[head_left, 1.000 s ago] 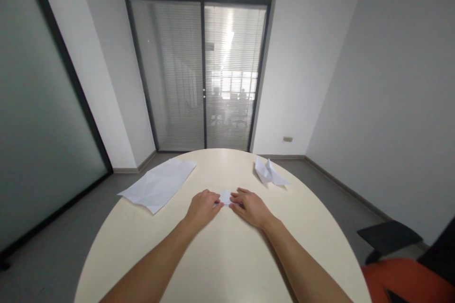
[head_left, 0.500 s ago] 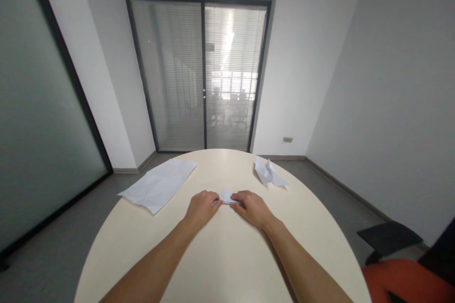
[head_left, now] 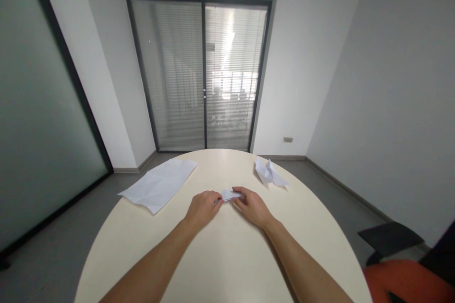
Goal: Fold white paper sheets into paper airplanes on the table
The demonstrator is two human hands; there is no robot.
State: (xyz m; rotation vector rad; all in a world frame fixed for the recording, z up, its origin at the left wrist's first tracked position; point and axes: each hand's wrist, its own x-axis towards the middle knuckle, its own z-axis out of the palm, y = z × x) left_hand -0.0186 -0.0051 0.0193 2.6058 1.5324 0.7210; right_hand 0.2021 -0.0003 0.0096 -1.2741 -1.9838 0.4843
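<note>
Both of my hands rest near the middle of a round cream table. Between them lies a small folded piece of white paper. My left hand has its fingers curled, pinching the paper's left end. My right hand pinches the right end, fingers bent over the fold. Most of the paper is hidden under my fingers.
A creased, unfolded white sheet lies at the table's left edge. A folded white paper plane sits at the far right. An orange and black chair stands at the lower right. Glass doors with blinds are beyond the table.
My right hand has shifted slightly away from me and its fingers have closed more over the small paper, which now looks narrower. My left hand stays almost in place.
</note>
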